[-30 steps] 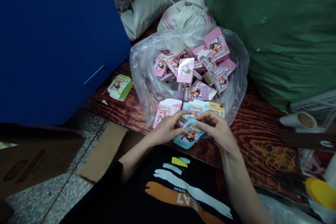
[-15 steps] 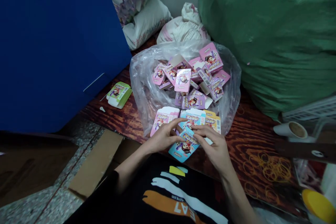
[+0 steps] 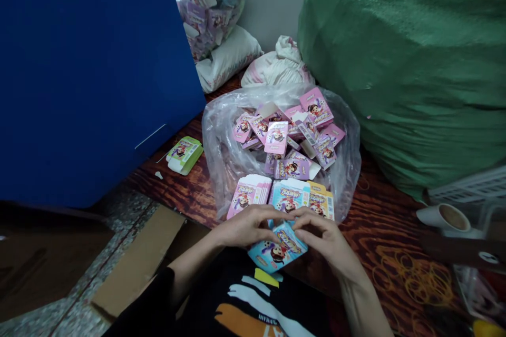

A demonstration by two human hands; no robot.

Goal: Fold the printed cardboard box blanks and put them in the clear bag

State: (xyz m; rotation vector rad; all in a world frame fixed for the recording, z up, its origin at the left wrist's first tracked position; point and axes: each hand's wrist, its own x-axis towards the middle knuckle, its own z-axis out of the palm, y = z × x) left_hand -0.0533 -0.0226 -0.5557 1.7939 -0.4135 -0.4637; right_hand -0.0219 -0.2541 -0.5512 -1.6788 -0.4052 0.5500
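My left hand [image 3: 245,226] and my right hand [image 3: 324,237] hold a small light-blue printed cardboard box [image 3: 274,251] between them at the table's near edge. Its top is partly hidden by my fingers. Just beyond my hands lie a flat stack of pink cartons [image 3: 249,197], a stack of blue ones [image 3: 290,196] and a stack of yellow ones [image 3: 321,202]. Behind them, a heap of pink printed boxes [image 3: 279,137] fills a clear plastic bag [image 3: 215,155].
A green box [image 3: 184,155] lies on the wooden table [image 3: 379,221] by a tall blue panel [image 3: 90,79]. A green sack [image 3: 403,63] rises at the right. Rubber bands [image 3: 413,279] and a tape roll [image 3: 445,219] lie there. Cardboard [image 3: 138,258] sits on the floor.
The whole scene has shifted lower in view as my head tilted up. My hands have drawn together around the blue box, and it has turned slightly.
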